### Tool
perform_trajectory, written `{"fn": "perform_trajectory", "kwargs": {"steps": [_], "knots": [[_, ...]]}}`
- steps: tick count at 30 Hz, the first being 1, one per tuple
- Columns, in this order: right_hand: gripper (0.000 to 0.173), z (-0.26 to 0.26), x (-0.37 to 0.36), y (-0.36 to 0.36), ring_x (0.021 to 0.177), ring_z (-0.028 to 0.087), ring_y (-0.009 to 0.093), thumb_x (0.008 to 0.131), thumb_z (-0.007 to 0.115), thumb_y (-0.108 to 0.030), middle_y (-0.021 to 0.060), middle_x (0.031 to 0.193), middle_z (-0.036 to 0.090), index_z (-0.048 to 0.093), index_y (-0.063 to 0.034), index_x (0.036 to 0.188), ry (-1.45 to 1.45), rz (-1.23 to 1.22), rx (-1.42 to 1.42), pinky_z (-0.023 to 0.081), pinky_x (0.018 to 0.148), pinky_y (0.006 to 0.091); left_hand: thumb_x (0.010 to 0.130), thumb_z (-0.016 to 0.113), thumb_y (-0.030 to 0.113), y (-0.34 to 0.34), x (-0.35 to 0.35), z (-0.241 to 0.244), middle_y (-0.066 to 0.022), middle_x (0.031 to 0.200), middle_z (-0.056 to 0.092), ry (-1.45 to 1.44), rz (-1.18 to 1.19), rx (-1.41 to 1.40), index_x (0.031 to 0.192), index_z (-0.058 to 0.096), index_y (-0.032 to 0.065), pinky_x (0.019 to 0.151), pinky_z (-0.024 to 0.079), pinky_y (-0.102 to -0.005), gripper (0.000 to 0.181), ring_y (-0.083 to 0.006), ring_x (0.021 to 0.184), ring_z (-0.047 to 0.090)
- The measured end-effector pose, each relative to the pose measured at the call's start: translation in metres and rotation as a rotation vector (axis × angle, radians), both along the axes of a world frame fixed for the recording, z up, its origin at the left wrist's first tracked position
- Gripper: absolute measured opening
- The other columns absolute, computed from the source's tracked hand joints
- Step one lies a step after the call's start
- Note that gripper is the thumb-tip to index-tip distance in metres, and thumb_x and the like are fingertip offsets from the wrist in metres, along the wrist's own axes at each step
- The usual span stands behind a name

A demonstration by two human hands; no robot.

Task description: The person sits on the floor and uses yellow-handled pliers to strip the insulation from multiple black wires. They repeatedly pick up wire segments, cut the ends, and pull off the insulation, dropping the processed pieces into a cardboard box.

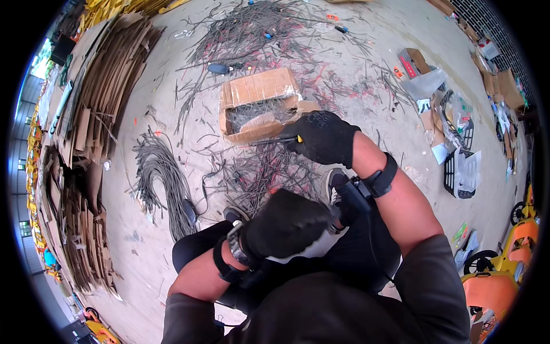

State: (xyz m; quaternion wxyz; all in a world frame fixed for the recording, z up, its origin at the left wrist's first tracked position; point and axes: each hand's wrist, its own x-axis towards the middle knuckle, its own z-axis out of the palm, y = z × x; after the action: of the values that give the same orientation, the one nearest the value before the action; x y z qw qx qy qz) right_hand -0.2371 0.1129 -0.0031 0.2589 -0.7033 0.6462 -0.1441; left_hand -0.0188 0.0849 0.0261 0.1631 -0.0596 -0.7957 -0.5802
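Note:
My right hand (pixel 324 137), in a black glove, is closed around a slim tool with a yellow part (pixel 299 139). Its thin dark shaft points left, past the near edge of an open cardboard box (pixel 260 84). Inside that box lies a tangle of grey wire scraps (pixel 258 114) and clear plastic. My left hand (pixel 288 225), also gloved in black, is curled in front of my knees. Its fingers are blurred, and whatever they may hold is hidden. Between my shoes, below the box, cut black and red cable pieces (pixel 270 172) lie heaped on the concrete floor.
A bent bundle of grey cables (pixel 161 180) lies at left, beside stacked flattened cardboard (pixel 116 77). More cable scraps (pixel 258 26) spread beyond the box. Plastic wrap and black slotted parts (pixel 462 172) lie at right. Yellow-orange wheeled machines (pixel 492 284) stand at lower right.

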Motion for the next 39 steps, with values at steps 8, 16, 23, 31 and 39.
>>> {"fn": "perform_trajectory", "kwargs": {"steps": [8, 16, 23, 31, 39], "knots": [[0.029, -0.013, -0.041, -0.003, 0.091, 0.070, 0.036, 0.091, 0.065, -0.028, 0.0209, 0.098, 0.072, 0.072, -0.0047, 0.108, -0.271, -0.352, -0.129, 0.053, 0.083, 0.0426, 0.083, 0.069, 0.003, -0.020, 0.000, -0.007, -0.0120, 0.076, 0.070, -0.018, 0.152, -0.151, 0.105, 0.072, 0.0008, 0.058, 0.053, -0.0351, 0.023, -0.0283, 0.063, 0.068], [0.033, 0.024, -0.024, 0.011, 0.080, 0.062, 0.012, 0.086, 0.073, -0.013, 0.0037, 0.095, 0.069, 0.067, -0.0012, 0.116, -0.929, -0.410, -0.022, 0.052, 0.076, 0.0291, 0.091, 0.065, -0.002, -0.035, -0.003, -0.006, -0.0053, 0.082, 0.074, -0.082, 0.623, 0.245, 0.100, 0.073, -0.0028, 0.057, 0.047, -0.0224, 0.012, -0.0059, 0.064, 0.060], [0.033, 0.019, 0.009, 0.003, 0.077, 0.064, 0.012, 0.085, 0.074, -0.009, 0.0051, 0.092, 0.068, 0.067, 0.0001, 0.116, -1.135, -0.282, 0.134, 0.054, 0.073, 0.0287, 0.103, 0.053, 0.014, -0.072, -0.005, -0.005, 0.0055, 0.057, 0.039, -0.103, 0.646, 0.727, 0.113, 0.062, -0.0064, 0.043, 0.028, -0.0233, 0.025, -0.0060, 0.041, 0.032], [0.028, 0.013, 0.029, -0.004, 0.073, 0.060, 0.009, 0.087, 0.073, -0.008, 0.0016, 0.086, 0.065, 0.066, -0.0001, 0.113, -1.103, -0.280, 0.129, 0.050, 0.066, 0.0265, 0.105, 0.051, 0.016, -0.075, 0.000, -0.008, 0.0021, 0.062, 0.047, -0.080, 0.617, 0.682, 0.119, 0.060, -0.0062, 0.044, 0.032, -0.0234, 0.027, -0.0067, 0.044, 0.036], [0.027, 0.016, 0.028, -0.001, 0.070, 0.061, 0.010, 0.085, 0.069, -0.006, 0.0042, 0.083, 0.067, 0.067, 0.0008, 0.111, -1.076, -0.246, 0.141, 0.050, 0.064, 0.0263, 0.107, 0.049, 0.014, -0.124, 0.017, -0.017, -0.0071, 0.092, 0.070, 0.101, 0.866, 0.478, 0.125, 0.058, -0.0054, 0.050, 0.041, -0.0189, 0.027, -0.0041, 0.054, 0.045]]}}
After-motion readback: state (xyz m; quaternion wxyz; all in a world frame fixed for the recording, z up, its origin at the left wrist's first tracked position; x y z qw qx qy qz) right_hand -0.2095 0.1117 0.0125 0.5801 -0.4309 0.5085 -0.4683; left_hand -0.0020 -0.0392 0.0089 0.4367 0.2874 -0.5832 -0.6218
